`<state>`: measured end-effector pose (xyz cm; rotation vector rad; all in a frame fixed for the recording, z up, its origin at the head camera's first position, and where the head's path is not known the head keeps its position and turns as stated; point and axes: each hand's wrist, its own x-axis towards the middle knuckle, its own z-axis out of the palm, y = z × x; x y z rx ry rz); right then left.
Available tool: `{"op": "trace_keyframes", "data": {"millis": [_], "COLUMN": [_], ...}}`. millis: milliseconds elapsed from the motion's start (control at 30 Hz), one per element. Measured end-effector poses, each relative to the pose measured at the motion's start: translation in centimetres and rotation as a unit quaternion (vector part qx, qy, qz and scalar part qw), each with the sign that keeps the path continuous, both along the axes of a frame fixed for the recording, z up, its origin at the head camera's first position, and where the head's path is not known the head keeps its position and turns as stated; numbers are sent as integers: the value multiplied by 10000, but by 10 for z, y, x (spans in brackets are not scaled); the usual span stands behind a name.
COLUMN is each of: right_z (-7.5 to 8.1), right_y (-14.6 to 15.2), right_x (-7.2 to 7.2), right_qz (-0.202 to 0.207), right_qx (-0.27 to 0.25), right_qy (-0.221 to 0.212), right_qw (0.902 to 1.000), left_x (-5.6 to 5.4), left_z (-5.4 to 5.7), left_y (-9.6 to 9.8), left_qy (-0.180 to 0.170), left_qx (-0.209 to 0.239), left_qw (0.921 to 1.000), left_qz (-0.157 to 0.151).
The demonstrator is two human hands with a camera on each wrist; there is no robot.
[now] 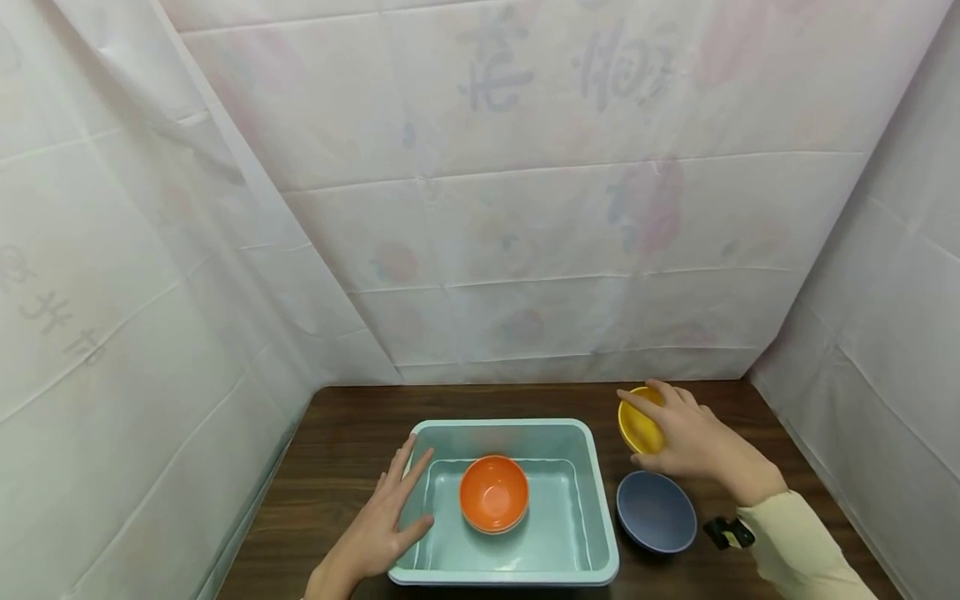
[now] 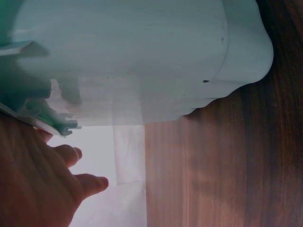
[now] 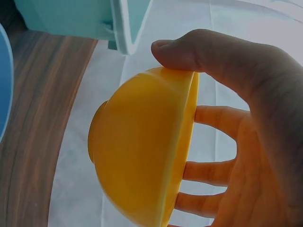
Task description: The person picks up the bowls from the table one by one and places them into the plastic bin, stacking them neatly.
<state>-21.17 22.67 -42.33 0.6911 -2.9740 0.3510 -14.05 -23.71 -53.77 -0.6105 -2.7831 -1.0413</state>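
Note:
My right hand point(image 1: 686, 433) holds a yellow bowl point(image 1: 642, 423) by its rim, at the back right of the table. In the right wrist view the thumb lies on the outside of the yellow bowl point(image 3: 137, 146), and the other fingers reach to its open side. Just below that hand stands a blue bowl point(image 1: 656, 510). My left hand point(image 1: 378, 521) is spread with straight fingers at the left rim of a pale green plastic basin point(image 1: 600, 533). Inside the basin an orange bowl point(image 1: 493, 492) stands upright, a pale edge showing beneath it.
The dark wooden table point(image 1: 292, 500) carries the basin and bowls. White printed cloth point(image 1: 525, 250) hangs behind the table and along both sides. A small black object point(image 1: 727, 533) is at the right sleeve's cuff.

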Motion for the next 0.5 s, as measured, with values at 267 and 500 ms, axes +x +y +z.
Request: {"op": "trace_keyframes", "data": {"millis": [267, 500], "right_z": [6, 9], "right_y": [-13, -26], "right_x": [-3, -4], "right_qz": [127, 158], "right_qx": [-64, -126], "right_qy": [8, 59], "right_qw": [9999, 9998], "left_x": [0, 0], "left_z": [1, 1], "left_y": [0, 0], "left_qy": [1, -16], "left_qx": [-6, 4], "left_qw": [10000, 10000], "left_qz": [4, -10]}}
